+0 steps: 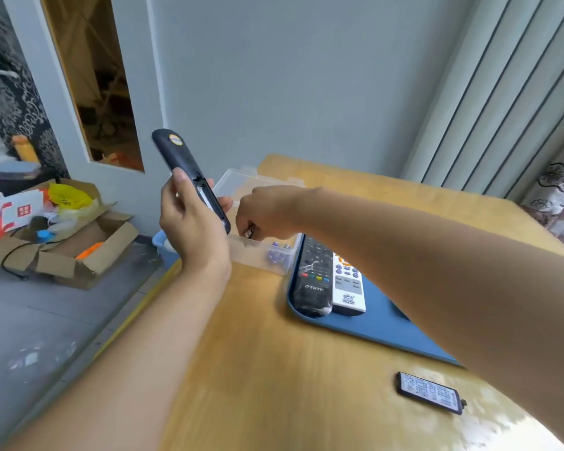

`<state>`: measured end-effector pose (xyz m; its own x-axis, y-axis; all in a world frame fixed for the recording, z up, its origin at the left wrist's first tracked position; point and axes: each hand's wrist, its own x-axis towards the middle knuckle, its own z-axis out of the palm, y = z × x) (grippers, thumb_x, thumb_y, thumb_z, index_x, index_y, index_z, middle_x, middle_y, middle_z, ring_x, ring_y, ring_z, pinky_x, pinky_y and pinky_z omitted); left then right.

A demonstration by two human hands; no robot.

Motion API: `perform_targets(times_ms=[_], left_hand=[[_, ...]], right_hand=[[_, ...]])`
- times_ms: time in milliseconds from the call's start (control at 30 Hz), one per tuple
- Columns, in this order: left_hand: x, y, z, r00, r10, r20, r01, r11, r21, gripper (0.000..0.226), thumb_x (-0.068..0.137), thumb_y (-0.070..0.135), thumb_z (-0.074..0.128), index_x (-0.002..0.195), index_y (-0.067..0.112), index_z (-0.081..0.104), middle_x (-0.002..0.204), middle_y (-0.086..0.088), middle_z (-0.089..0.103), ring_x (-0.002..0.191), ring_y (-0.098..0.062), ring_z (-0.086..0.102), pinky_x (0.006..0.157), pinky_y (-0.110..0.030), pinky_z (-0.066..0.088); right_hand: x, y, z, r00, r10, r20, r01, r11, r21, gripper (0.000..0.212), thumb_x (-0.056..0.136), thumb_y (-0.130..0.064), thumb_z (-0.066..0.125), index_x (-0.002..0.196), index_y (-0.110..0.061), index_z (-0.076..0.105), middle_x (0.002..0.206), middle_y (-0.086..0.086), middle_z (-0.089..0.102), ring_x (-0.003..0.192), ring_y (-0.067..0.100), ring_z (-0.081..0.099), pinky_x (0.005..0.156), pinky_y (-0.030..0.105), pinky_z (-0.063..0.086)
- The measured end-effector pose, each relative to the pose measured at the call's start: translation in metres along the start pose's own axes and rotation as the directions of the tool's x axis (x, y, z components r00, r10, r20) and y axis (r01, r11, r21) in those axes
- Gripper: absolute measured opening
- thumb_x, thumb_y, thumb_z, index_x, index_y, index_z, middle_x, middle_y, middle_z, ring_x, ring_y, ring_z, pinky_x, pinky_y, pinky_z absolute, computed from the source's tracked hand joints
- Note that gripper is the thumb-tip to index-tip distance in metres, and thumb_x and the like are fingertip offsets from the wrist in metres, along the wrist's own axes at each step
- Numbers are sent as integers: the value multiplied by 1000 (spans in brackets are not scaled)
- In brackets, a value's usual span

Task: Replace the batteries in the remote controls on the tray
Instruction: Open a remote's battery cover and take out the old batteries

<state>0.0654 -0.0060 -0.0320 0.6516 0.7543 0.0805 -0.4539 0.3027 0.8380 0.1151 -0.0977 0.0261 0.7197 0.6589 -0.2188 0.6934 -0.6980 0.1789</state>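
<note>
Head view. Left hand (192,222) grips black remote (189,177), back up, raised left of blue tray (388,323) — battery bay open, contents unclear. Right hand (264,216) pinches small metallic thing, probably battery (250,231), over clear plastic box (261,252) just beyond tray; purple cells (279,253) inside box. Detached battery cover (428,392) on worktop (258,353), near side of tray. Judgement: first remote mid-swap; black remote on tray (311,278) and white remote (347,284) not yet done. Writing: "DTNTF"-like mark on tray's black remote, unsure; cover label too small.
</note>
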Motion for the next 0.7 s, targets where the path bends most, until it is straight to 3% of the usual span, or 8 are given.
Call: perform_targets(times_ms=[100, 233, 367, 500, 567, 633, 700], left_hand=[[2, 2, -1, 999, -29, -25, 28, 999, -32, 26, 106, 43, 44, 108, 24, 63, 96, -3, 71, 57, -18, 67, 64, -32, 59], [0, -1, 0, 999, -42, -25, 41, 997, -62, 27, 106, 42, 45, 109, 22, 65, 95, -5, 70, 56, -17, 66, 70, -37, 62], [0, -1, 1, 998, -58, -22, 56, 997, -58, 32, 106, 41, 45, 113, 16, 64, 94, -6, 69, 57, -19, 66, 67, -35, 62], [1, -1, 1, 998, -62, -10, 62, 997, -38, 33, 106, 43, 44, 111, 17, 64, 93, -4, 70, 58, -20, 68, 65, -33, 59], [1, -3, 1, 998, -65, -2, 65, 997, -33, 34, 106, 43, 44, 111, 16, 63, 92, -3, 70, 58, -20, 68, 64, -31, 60], [0, -4, 1, 998, -68, 8, 68, 997, -27, 33, 106, 43, 44, 109, 16, 63, 91, -3, 70, 59, -21, 68, 65, -31, 59], [-3, -4, 0, 998, -52, 21, 52, 999, -14, 31, 106, 43, 44, 108, 18, 63, 93, -5, 70, 60, -21, 68, 65, -30, 58]], right_hand=[[5, -6, 3, 999, 12, 32, -8, 994, -112, 22, 81, -9, 57, 93, -17, 74, 73, 5, 63, 62, 26, 57, 52, 26, 34], [7, -6, 10, 998, -13, 60, 25, 978, -206, 27, 90, -10, 58, 109, -23, 72, 74, 0, 56, 67, 23, 57, 54, 28, 39], [8, -2, 8, 995, -22, 97, 30, 996, -86, 35, 86, -5, 57, 114, -22, 71, 106, 1, 71, 86, 26, 69, 69, 33, 53], [6, 1, 10, 996, -17, 91, 33, 984, -175, 47, 86, 6, 53, 119, -23, 69, 85, -2, 60, 65, 17, 56, 49, 25, 37], [7, 4, 13, 997, 8, 82, 7, 984, -180, 47, 87, 6, 54, 122, -22, 68, 89, 2, 61, 69, 20, 56, 48, 24, 33], [4, 7, 15, 998, 9, 67, 1, 989, -146, 48, 88, 6, 53, 125, -22, 67, 102, 5, 66, 81, 24, 63, 55, 26, 43], [-4, 10, 13, 1000, 1, 27, 2, 995, -98, 52, 89, 9, 49, 125, -24, 68, 104, 1, 67, 92, 22, 65, 72, 30, 53]])
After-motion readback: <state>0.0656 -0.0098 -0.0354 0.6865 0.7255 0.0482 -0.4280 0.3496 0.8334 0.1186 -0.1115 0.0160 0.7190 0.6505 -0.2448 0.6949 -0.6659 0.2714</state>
